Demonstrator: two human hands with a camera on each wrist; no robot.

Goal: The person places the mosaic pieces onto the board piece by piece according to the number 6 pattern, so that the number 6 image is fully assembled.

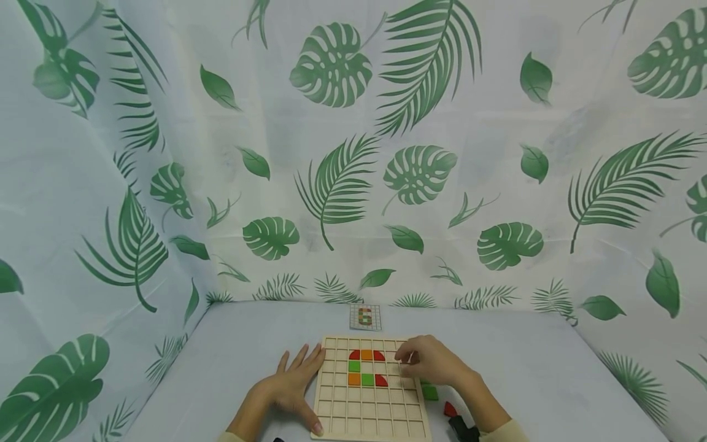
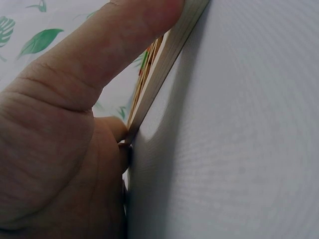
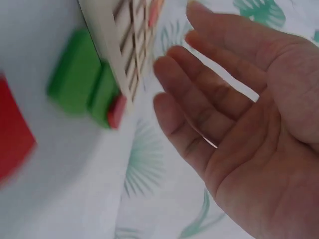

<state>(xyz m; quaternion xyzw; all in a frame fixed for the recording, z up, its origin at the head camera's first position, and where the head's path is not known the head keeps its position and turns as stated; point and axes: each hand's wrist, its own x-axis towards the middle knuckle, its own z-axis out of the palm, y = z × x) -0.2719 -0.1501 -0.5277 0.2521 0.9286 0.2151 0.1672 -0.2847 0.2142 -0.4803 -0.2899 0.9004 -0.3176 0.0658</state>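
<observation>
Fingers of the right hand hang loosely curved, empty, over the right side of the grid board; the left hand, fingers spread, touches its left edge. Coloured tiles fill some cells, green blocks alongside, a card behind

On the counter, the board lies between the left hand at its left edge and the right hand above its right side, with tiles set in its squares, a card behind it, and loose blocks just right of it.
</observation>
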